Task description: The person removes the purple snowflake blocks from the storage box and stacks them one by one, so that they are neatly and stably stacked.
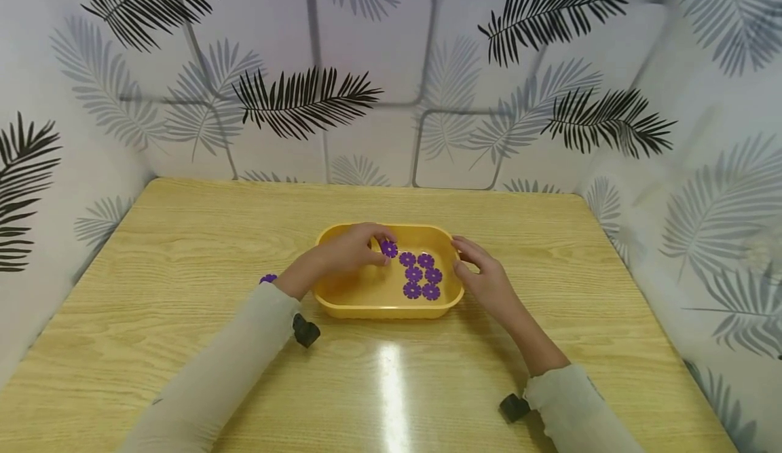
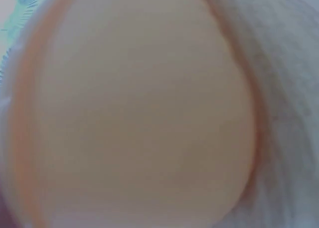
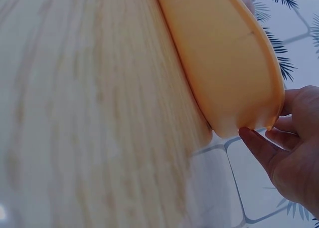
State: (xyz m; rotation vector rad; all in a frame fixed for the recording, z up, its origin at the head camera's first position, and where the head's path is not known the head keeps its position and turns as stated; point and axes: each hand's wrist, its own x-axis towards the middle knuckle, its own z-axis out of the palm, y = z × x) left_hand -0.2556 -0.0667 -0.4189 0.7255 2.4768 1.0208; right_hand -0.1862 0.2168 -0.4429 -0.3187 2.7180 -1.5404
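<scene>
A yellow plastic basin [image 1: 381,312] stands on the table, with several purple snowflake discs [image 1: 413,274] lying in its right half. Over its inside, my left hand [image 1: 351,249] pinches one purple snowflake disc [image 1: 389,249] between thumb and fingers. My right hand [image 1: 487,278] holds the basin's right end, fingers at the rim and thumb against the outer wall. In the right wrist view, the thumb and fingers of that right hand [image 3: 299,153] meet the end of the basin [image 3: 224,58]. Bare skin and sleeve fill the left wrist view, hiding the left fingers.
Another purple snowflake disc [image 1: 269,278] lies on the wooden table [image 1: 201,236], left of the basin and partly hidden by the left wrist. A wall with leaf patterns [image 1: 379,147] rises behind the table's far edge.
</scene>
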